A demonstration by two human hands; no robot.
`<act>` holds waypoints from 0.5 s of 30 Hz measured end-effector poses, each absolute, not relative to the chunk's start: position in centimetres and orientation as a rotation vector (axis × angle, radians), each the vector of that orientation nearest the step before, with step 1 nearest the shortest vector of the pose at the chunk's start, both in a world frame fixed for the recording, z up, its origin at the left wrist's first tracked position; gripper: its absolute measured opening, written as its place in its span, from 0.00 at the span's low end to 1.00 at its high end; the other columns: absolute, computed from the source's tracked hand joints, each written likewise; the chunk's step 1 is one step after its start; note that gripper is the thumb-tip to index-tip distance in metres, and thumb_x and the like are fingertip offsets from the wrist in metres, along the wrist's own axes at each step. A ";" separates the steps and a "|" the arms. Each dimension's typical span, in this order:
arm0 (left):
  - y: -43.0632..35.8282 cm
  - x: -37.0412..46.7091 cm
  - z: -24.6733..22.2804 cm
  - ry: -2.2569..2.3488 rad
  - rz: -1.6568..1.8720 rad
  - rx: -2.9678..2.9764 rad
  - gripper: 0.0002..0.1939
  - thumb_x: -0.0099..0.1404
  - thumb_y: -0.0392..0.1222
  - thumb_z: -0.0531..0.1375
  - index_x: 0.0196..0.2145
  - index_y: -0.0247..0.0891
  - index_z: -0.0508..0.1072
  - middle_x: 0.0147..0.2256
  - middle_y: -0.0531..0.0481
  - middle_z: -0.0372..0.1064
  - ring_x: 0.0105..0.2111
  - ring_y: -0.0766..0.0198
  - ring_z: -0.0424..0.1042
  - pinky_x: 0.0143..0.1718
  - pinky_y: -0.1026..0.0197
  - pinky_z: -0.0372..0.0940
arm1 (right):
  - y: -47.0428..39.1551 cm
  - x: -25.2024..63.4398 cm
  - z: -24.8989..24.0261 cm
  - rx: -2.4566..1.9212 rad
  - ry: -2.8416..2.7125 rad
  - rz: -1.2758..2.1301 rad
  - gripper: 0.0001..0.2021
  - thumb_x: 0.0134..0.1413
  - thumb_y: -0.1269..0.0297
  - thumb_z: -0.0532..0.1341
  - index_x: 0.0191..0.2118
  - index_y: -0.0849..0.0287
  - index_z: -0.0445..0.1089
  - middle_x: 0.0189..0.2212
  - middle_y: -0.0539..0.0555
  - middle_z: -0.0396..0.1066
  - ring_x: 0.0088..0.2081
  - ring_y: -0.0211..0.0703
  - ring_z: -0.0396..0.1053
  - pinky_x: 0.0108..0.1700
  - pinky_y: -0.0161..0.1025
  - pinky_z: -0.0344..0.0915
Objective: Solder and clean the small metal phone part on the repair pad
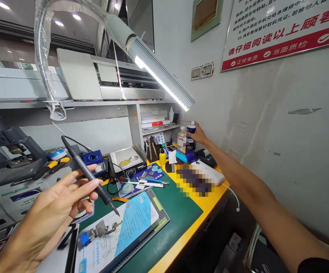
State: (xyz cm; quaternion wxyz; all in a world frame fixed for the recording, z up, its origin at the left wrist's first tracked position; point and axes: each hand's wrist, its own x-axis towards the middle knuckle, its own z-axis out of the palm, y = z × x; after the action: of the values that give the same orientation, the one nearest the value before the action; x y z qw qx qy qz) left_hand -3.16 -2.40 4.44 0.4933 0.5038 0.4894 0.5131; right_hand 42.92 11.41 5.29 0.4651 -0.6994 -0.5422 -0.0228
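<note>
My left hand (64,204) holds a dark pen-like tool (89,172) between thumb and fingers, its metal tip pointing down over a blue and white box (136,220). A small metal part with a blue end (92,234) lies on that box, with a thin dark piece beside it. Far out at the back right, my right hand (198,134) is wrapped round a dark blue spray can (191,142) with a thin red straw. The can stands beside a clear bottle (181,139) with a label.
A lit lamp (161,74) hangs above the desk. On the green mat (178,216) are a scale-like device (127,163), a blue device (93,159) and white tools. A yellow bottle (162,157) and a white phone (208,172) sit near the wall.
</note>
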 end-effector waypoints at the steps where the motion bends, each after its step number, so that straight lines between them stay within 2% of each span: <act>1: -2.3 -3.1 4.3 1.183 1.256 1.212 0.29 0.49 0.55 0.75 0.49 0.52 0.77 0.28 0.55 0.70 0.25 0.67 0.65 0.21 0.68 0.65 | 11.8 42.8 4.7 -1.703 -1.332 -0.076 0.21 0.65 0.60 0.63 0.60 0.58 0.66 0.60 0.60 0.66 0.56 0.54 0.69 0.55 0.58 0.69; 5: -1.9 -3.4 3.6 1.166 1.274 1.172 0.27 0.52 0.56 0.74 0.47 0.45 0.76 0.32 0.54 0.69 0.31 0.65 0.68 0.24 0.67 0.68 | 12.2 42.4 3.9 -1.678 -1.279 -0.186 0.21 0.65 0.60 0.63 0.61 0.58 0.66 0.61 0.60 0.65 0.57 0.55 0.68 0.56 0.59 0.68; 7: -1.8 -3.6 3.3 1.167 1.271 1.171 0.28 0.53 0.55 0.74 0.48 0.43 0.75 0.31 0.54 0.68 0.31 0.64 0.67 0.25 0.65 0.68 | 11.9 42.5 5.1 -1.681 -1.227 -0.258 0.23 0.65 0.60 0.63 0.62 0.57 0.65 0.62 0.61 0.64 0.58 0.56 0.68 0.57 0.59 0.68; 9: -1.8 -3.7 3.1 1.162 1.285 1.189 0.29 0.53 0.54 0.73 0.48 0.40 0.75 0.31 0.54 0.67 0.30 0.65 0.66 0.23 0.66 0.66 | 11.1 42.7 7.4 -1.684 -1.175 -0.340 0.29 0.63 0.61 0.64 0.66 0.58 0.60 0.64 0.63 0.62 0.60 0.58 0.66 0.58 0.59 0.66; 11: -1.9 -3.6 2.9 1.152 1.310 1.220 0.29 0.54 0.53 0.73 0.49 0.39 0.75 0.33 0.53 0.67 0.29 0.66 0.66 0.21 0.68 0.63 | 9.5 43.2 10.3 -1.681 -1.139 -0.431 0.40 0.61 0.61 0.64 0.72 0.71 0.49 0.64 0.74 0.61 0.63 0.59 0.63 0.58 0.51 0.62; 12: -2.0 -3.5 2.8 1.149 1.318 1.223 0.29 0.54 0.53 0.73 0.50 0.39 0.75 0.34 0.53 0.67 0.29 0.67 0.65 0.20 0.69 0.62 | 8.5 43.4 11.7 -1.681 -1.121 -0.477 0.41 0.61 0.59 0.62 0.72 0.75 0.47 0.63 0.77 0.61 0.63 0.59 0.62 0.56 0.48 0.60; 13: -2.0 -3.3 2.7 1.145 1.327 1.222 0.29 0.53 0.52 0.73 0.50 0.39 0.75 0.33 0.53 0.66 0.28 0.68 0.65 0.20 0.70 0.61 | 7.4 43.7 13.0 -1.685 -1.101 -0.519 0.43 0.59 0.58 0.61 0.72 0.78 0.46 0.62 0.78 0.62 0.64 0.59 0.61 0.53 0.48 0.58; 15: -2.0 -3.0 2.3 1.130 1.343 1.227 0.28 0.54 0.51 0.72 0.50 0.37 0.75 0.34 0.52 0.67 0.28 0.69 0.64 0.19 0.70 0.59 | 4.6 44.3 14.9 -1.692 -1.078 -0.584 0.45 0.53 0.58 0.63 0.71 0.76 0.49 0.64 0.77 0.60 0.63 0.59 0.61 0.50 0.52 0.56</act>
State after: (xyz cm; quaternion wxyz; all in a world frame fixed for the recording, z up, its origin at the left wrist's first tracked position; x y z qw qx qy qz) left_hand -3.03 -2.01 2.30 0.4796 0.5027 0.4632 0.5502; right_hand 44.28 4.60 14.93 0.5021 -0.7005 -0.4460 -0.2415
